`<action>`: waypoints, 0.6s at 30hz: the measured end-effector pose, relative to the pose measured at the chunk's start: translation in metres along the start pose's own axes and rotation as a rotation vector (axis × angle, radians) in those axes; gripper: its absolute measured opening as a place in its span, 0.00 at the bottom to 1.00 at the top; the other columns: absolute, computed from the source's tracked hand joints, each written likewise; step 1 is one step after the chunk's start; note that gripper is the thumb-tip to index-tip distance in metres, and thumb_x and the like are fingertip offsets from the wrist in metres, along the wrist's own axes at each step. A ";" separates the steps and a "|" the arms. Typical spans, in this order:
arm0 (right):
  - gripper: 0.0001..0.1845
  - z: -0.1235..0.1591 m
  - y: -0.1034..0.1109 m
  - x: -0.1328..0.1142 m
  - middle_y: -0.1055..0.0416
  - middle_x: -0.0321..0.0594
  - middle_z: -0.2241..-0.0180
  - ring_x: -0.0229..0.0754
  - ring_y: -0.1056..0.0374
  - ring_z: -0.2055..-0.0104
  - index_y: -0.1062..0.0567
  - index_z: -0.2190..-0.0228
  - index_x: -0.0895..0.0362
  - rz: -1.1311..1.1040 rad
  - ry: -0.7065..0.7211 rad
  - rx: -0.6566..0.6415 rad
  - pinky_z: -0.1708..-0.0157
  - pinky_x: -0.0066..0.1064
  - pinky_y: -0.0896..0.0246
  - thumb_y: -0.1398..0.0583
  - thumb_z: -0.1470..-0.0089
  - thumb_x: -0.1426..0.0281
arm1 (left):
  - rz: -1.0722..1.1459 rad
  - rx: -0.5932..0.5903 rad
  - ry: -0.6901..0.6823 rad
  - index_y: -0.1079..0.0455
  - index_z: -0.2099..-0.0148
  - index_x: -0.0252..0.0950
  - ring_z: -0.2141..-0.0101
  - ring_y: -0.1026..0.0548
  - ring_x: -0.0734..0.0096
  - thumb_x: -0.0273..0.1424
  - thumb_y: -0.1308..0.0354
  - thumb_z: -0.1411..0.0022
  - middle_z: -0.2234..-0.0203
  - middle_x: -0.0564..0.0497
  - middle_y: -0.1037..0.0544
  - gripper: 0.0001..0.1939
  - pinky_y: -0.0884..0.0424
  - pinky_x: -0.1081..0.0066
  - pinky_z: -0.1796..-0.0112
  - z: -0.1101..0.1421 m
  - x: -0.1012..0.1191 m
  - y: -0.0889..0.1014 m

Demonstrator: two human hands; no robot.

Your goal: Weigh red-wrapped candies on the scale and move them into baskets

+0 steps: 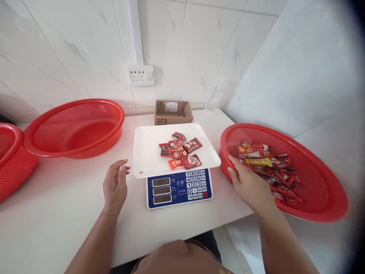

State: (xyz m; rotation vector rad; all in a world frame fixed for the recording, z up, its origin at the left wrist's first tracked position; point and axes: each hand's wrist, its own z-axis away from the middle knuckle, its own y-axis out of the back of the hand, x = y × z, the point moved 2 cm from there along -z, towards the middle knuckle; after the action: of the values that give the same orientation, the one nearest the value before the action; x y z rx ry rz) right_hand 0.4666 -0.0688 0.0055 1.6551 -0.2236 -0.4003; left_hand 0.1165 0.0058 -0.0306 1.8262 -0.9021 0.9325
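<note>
A digital scale (179,187) with a blue keypad stands on the white table (57,213). Its white tray (148,152) carries several red sweet packets (180,151). My left hand (115,186) hovers just left of the scale, fingers loosely curled and apart, holding nothing. My right hand (248,182) reaches over the near rim of a red mesh basket (319,186) at the right. Its fingers lie among the many red and yellow sweet packets (268,165) in that basket; whether they grip one is hidden.
Two more red baskets sit at the left, one tilted (75,127) against the other (11,160). A small open cardboard box (173,112) stands behind the scale by the tiled wall, a wall socket (141,74) above it and a clear plastic bottle (213,99) beside it.
</note>
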 end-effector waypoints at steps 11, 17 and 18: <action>0.27 0.001 0.001 -0.001 0.28 0.49 0.50 0.55 0.28 0.55 0.37 0.42 0.56 0.006 0.017 0.030 0.64 0.44 0.32 0.57 0.39 0.64 | -0.005 -0.010 -0.005 0.31 0.55 0.39 0.66 0.26 0.71 0.44 0.55 0.35 0.63 0.49 0.26 0.18 0.28 0.68 0.64 -0.001 -0.001 -0.002; 0.27 0.000 0.000 0.000 0.29 0.47 0.48 0.54 0.29 0.53 0.36 0.42 0.55 -0.017 0.023 0.037 0.62 0.44 0.33 0.57 0.39 0.64 | -0.001 -0.023 -0.024 0.32 0.55 0.39 0.66 0.26 0.70 0.44 0.56 0.35 0.63 0.49 0.26 0.18 0.27 0.67 0.64 0.000 -0.001 -0.001; 0.26 0.000 0.000 0.000 0.29 0.47 0.48 0.53 0.29 0.53 0.36 0.42 0.55 -0.026 0.033 0.050 0.61 0.43 0.33 0.56 0.39 0.64 | 0.003 -0.024 -0.027 0.32 0.55 0.39 0.66 0.26 0.70 0.44 0.56 0.35 0.63 0.48 0.26 0.18 0.27 0.67 0.64 0.000 -0.001 -0.001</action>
State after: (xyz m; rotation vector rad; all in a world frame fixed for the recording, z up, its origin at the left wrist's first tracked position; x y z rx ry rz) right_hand 0.4670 -0.0690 0.0055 1.7144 -0.1888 -0.3897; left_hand 0.1168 0.0063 -0.0319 1.8217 -0.9283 0.8973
